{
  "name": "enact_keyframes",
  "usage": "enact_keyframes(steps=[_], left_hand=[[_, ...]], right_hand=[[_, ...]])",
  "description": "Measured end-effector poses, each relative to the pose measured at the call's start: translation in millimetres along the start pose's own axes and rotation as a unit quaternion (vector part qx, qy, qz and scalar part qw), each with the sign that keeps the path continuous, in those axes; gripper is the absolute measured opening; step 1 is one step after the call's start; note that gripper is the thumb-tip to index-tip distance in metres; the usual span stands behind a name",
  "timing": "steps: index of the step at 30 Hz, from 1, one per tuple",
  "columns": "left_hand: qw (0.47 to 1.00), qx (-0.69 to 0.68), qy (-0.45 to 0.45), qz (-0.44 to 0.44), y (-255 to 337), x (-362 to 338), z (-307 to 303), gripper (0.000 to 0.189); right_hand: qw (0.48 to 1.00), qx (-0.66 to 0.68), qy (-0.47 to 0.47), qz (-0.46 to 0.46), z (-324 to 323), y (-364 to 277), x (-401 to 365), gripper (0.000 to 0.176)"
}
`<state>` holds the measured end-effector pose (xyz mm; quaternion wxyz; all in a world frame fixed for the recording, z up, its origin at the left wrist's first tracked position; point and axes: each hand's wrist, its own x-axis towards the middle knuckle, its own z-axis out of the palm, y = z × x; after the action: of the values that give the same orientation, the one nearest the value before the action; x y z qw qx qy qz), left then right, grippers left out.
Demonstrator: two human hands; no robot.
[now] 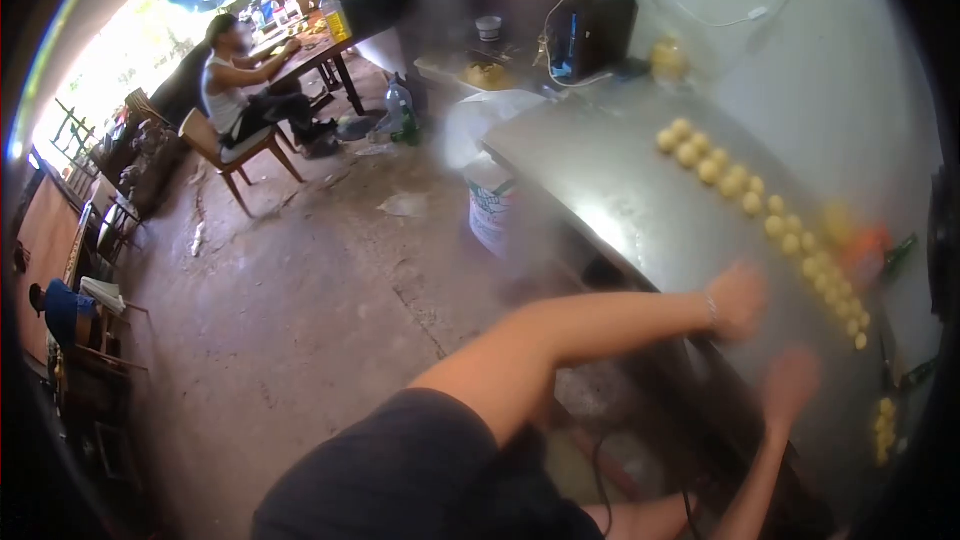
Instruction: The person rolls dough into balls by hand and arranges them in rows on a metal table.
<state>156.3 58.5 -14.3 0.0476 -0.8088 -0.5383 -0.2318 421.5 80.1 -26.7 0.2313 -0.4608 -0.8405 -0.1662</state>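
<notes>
My left hand (pixel 738 302), with a bracelet at the wrist, is over the grey metal tabletop (pixel 600 175). My right hand (pixel 792 385) is a short way from it, also above the table. Both hands are blurred, and their fingers cannot be made out, nor anything in them. Beyond the hands, small pale yellow balls that look like dough (pixel 752 202) lie in a long band of rows. A smaller group of yellow balls (pixel 884 430) sits further right.
Near the wall are a blurred orange-red item (pixel 866 245) and a green bottle (pixel 900 254). A white printed bucket (pixel 490 210) stands beside the table. Across the room a person (pixel 235 85) sits on a wooden chair (pixel 240 152) at another table. A second person (pixel 68 315) is at far left.
</notes>
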Motion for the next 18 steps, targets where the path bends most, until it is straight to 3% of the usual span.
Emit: enact_keyframes(steps=[2,8,9,16,18], left_hand=[[1.0,-0.016,-0.01,-0.009,9.0,18.3,2.6,0.043],[0.998,-0.018,-0.04,-0.051,8.0,75.4,28.2,0.044],[0.998,-0.022,-0.035,-0.054,3.7,82.6,29.5,0.044],[0.993,-0.01,-0.053,-0.103,-22.4,125.8,31.1,0.037],[0.993,-0.002,0.002,-0.115,-31.3,134.1,43.9,0.035]], right_hand=[[0.999,0.036,-0.038,-0.003,4.6,-10.7,17.8,0.02],[0.999,0.026,-0.003,0.018,58.9,11.8,62.7,0.032],[0.998,0.046,-0.041,0.03,47.7,6.6,74.4,0.033],[0.994,0.087,-0.007,0.065,77.7,44.3,123.0,0.027],[0.992,0.09,-0.034,0.085,83.5,65.8,130.1,0.027]])
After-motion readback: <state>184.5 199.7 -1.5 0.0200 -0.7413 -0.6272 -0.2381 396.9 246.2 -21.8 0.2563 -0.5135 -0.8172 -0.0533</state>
